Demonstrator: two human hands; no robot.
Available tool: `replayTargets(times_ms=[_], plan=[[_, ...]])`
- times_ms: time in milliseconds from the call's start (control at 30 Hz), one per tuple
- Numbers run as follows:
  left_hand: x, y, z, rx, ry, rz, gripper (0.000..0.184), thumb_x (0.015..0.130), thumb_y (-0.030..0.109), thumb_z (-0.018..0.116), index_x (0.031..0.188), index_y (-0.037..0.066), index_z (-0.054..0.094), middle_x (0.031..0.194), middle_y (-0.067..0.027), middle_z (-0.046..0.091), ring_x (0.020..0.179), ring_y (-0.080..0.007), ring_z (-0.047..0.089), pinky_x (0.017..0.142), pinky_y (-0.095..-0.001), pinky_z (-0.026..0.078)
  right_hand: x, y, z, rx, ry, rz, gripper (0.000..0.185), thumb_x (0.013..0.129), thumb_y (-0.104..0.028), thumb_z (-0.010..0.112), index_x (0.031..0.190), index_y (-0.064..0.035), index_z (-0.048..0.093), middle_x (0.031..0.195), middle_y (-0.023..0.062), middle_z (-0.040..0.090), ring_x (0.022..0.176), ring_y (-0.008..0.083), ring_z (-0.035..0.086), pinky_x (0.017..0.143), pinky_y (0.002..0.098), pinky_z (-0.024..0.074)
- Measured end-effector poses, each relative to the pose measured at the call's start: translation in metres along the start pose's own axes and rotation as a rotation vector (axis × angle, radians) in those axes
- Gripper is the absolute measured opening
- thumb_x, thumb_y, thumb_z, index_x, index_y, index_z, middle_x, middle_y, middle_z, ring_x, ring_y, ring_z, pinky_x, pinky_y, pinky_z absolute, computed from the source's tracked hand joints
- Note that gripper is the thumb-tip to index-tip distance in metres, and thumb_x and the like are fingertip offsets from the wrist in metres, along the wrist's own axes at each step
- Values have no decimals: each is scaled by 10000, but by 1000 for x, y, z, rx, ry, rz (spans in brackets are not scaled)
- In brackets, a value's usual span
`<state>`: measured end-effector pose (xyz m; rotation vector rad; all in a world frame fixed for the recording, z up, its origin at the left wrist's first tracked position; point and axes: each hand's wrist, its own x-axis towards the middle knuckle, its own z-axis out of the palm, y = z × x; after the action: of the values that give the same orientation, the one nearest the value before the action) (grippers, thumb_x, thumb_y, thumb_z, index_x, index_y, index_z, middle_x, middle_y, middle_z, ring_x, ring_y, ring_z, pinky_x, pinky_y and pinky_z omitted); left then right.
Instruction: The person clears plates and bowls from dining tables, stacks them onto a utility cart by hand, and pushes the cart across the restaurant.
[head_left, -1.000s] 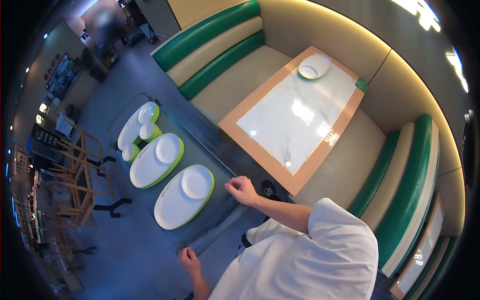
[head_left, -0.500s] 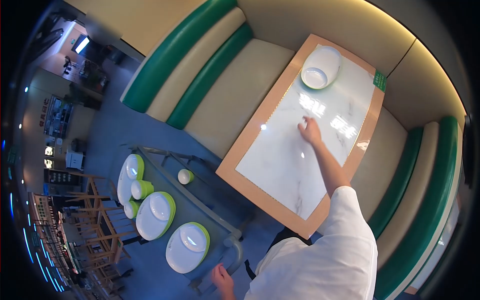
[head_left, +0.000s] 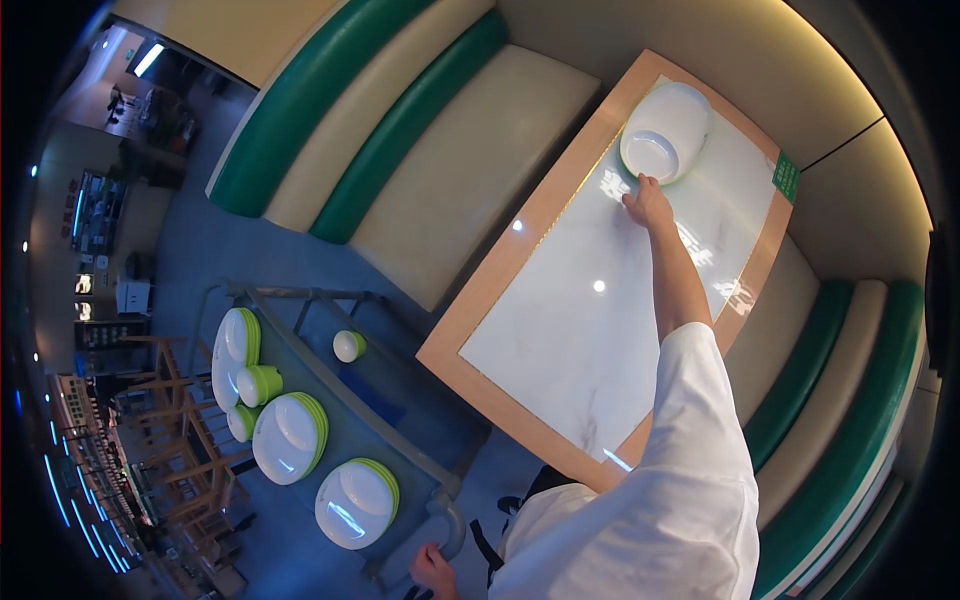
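Note:
My right hand (head_left: pixel 650 205) reaches across the marble-topped table (head_left: pixel 560 320). Its fingertips are at the near rim of a white oval plate (head_left: pixel 685 105), with the thumb held apart. At the plate's near end is a round bowl shape (head_left: pixel 652 155); I cannot tell whether it is separate or moulded in. Low in the view, my left hand (head_left: pixel 433 572) hangs beside the cart's grey handle (head_left: pixel 455 520), fingers loosely bent and nothing visible in them.
On the grey cart (head_left: pixel 330 405) stand stacks of white plates with lime-green edges (head_left: pixel 290 438), green-and-white cups (head_left: pixel 260 385) and a separate cup (head_left: pixel 349 346). Padded benches (head_left: pixel 480 170) flank the table. Wooden chairs (head_left: pixel 190 440) stand beyond the cart.
My right hand has moved forward from above the table's middle to the plate's near rim. My left hand stays low by the cart handle. The camera view has shifted slightly.

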<state>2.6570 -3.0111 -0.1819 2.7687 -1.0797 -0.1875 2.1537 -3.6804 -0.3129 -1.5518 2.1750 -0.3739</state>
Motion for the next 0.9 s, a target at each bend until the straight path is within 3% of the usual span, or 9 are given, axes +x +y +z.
replayTargets(times_ms=[200,533,600,667,733,800,833,867,900], plan=[[1,-2,-1,-15,9,59,259,908,283,596,873,113,789,784,-143,720,731,-379,675,661,-483,512,-62,-1,10,146,140,29,536,955,-430,644,1367,-90,608,1451,124,563,1220,374,627,993,474,525],[3,0,2,27,20,14,264,924,316,595,897,125,776,829,-147,723,793,-381,678,695,-485,505,-296,78,94,407,171,-80,407,941,-307,710,1273,-78,659,1360,121,633,1099,315,681,893,430,552],[4,-2,4,-54,51,67,256,927,325,593,895,149,776,834,-146,724,800,-384,676,707,-479,505,-352,87,87,741,127,108,394,921,-261,753,1250,-65,661,1261,130,673,991,263,662,857,368,535],[7,-8,5,-43,7,32,254,927,335,594,902,159,775,830,-149,723,806,-387,676,747,-488,504,-385,111,107,629,523,55,383,923,-265,767,1197,-21,658,1132,128,680,921,215,606,788,332,517],[7,1,1,-16,18,53,256,922,346,604,910,156,775,817,-147,724,815,-386,684,783,-499,504,-393,153,139,656,558,310,440,909,-322,789,1154,14,648,1074,119,657,940,209,599,763,344,522],[7,6,-5,18,64,17,256,921,353,611,911,155,773,818,-146,726,817,-385,688,787,-503,506,-393,185,163,815,241,525,525,886,-397,804,1129,42,648,995,111,656,892,213,594,776,362,527],[7,6,-6,58,58,54,257,920,360,617,913,154,771,819,-144,728,819,-384,692,791,-507,508,-402,161,134,561,88,480,530,879,-428,789,1073,47,653,919,116,663,851,238,628,821,378,535],[10,7,-9,35,92,16,257,920,360,617,913,154,771,819,-144,728,819,-384,692,791,-507,508,-398,173,150,415,184,265,434,907,-377,734,1007,37,654,863,117,662,826,248,661,831,381,547],[12,6,-11,-3,20,53,263,929,374,614,921,160,767,826,-144,731,827,-384,695,793,-505,509,-396,177,152,479,117,261,403,917,-346,700,1019,39,643,878,127,665,839,261,672,832,385,552]])
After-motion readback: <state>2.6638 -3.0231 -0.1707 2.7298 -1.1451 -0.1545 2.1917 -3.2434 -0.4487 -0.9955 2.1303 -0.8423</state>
